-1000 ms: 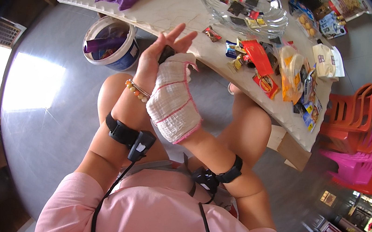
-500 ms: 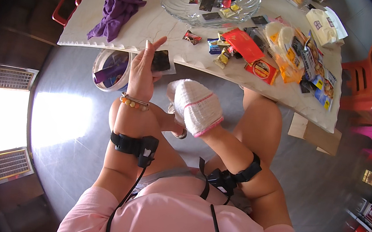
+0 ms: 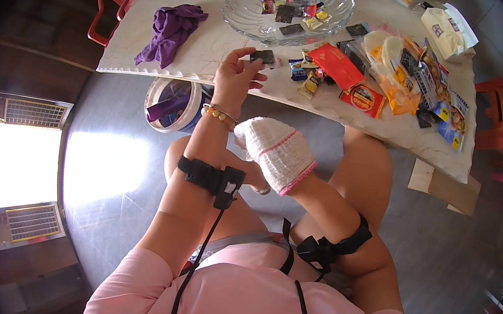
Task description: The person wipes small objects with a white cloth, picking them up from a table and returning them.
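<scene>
- Fingers (image 3: 240,52) of the bare left hand (image 3: 232,83): pinched a small black square packet (image 3: 262,57) by its left side.
- Held it out at the near part of the pale veined table (image 3: 122,54), just this side of the clear glass bowl (image 3: 238,17); could not tell resting from hovering.
- Seemed light, thin and fairly stiff, with slick wrapping liable to slip; perhaps brittle inside, so best taken gently by opposite edges, not squeezed at the middle.
- Held the right hand (image 3: 272,147) nearer and to the right, apart from the table; could not tell finger state inside the white cloth glove (image 3: 281,161).
- Saw, right of the packet, a gold-wrapped sweet (image 3: 310,88) and a red pouch (image 3: 338,65); to the left, a crumpled purple cloth (image 3: 171,31).
</scene>
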`<state>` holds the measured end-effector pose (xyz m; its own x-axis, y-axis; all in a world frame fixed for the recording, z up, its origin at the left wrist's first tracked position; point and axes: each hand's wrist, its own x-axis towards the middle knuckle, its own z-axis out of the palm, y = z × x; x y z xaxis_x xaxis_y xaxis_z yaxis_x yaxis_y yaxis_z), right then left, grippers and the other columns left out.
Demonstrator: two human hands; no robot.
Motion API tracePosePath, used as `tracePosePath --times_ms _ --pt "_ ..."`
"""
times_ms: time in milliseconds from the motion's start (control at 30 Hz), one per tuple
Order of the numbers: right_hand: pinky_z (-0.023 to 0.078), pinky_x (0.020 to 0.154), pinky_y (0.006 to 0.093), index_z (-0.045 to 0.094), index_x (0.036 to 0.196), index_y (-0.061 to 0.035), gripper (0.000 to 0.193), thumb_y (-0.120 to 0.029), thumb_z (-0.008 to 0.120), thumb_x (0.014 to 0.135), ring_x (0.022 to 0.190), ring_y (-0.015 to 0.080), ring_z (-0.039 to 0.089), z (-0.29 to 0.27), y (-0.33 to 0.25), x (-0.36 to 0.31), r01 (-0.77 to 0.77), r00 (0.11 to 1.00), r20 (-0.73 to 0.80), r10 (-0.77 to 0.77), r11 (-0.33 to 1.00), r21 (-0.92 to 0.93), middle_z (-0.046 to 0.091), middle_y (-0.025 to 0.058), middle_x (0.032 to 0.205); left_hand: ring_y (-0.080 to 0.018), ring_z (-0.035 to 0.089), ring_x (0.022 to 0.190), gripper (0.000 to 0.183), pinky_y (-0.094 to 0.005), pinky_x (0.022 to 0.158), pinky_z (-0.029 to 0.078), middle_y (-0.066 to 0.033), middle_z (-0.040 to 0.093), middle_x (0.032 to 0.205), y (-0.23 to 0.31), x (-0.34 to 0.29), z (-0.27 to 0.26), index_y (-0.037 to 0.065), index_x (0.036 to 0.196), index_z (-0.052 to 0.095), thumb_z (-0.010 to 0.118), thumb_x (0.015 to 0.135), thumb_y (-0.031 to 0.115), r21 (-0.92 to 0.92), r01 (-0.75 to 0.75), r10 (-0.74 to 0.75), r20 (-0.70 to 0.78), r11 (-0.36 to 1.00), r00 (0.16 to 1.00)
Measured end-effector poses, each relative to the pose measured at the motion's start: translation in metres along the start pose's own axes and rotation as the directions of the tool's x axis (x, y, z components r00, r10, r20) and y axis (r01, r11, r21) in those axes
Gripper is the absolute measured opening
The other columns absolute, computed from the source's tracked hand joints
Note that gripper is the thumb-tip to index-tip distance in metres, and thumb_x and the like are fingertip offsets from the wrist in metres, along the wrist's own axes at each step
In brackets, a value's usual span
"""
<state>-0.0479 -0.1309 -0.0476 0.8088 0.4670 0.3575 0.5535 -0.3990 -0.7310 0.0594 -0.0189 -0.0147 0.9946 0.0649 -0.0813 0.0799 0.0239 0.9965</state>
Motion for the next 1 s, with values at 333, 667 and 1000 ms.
tracePosePath --times_ms 333,667,1000 --pt "0.027 0.099 0.0381 0.037 0.124 -0.0078 0.063 -0.03 0.063 0.071 0.116 0.0257 0.037 -0.012 -0.004 -0.015 0.18 0.982 0.075 -0.175 0.982 -0.062 0.041 0.011 0.124 -0.0139 0.059 0.053 0.057 -0.0214 0.041 0.043 -0.0087 0.061 0.073 0.011 -0.009 0.003 0.006 0.127 0.031 0.059 0.08 0.02 0.227 0.133 -0.162 0.115 0.965 0.98" --pt "0.033 0.095 0.0346 0.039 0.121 -0.0058 0.053 -0.017 0.061 0.074 0.109 0.0235 0.045 0.001 -0.003 -0.006 0.112 0.992 -0.049 -0.113 0.658 0.744 0.044 0.011 0.12 -0.0055 0.049 0.052 0.016 -0.0201 0.049 0.038 -0.0013 0.055 0.056 0.061 0.012 0.006 0.004 0.085 0.064 0.063 0.075 0.017 0.563 -0.44 0.534 -0.004 0.699 0.845" --pt "0.044 0.071 0.0279 0.045 0.111 -0.0012 0.04 -0.012 0.057 0.074 0.085 0.0153 0.054 -0.024 -0.009 0.019 -0.344 0.903 0.182 0.388 0.402 0.849 0.054 0.0079 0.093 -0.0305 0.056 0.086 0.035 -0.0377 0.079 0.042 -0.0142 0.059 0.096 0.065 0.087 0.05 0.009 0.1 0.059 0.043 0.083 0.035 0.643 -0.744 -0.006 0.757 0.184 0.653"
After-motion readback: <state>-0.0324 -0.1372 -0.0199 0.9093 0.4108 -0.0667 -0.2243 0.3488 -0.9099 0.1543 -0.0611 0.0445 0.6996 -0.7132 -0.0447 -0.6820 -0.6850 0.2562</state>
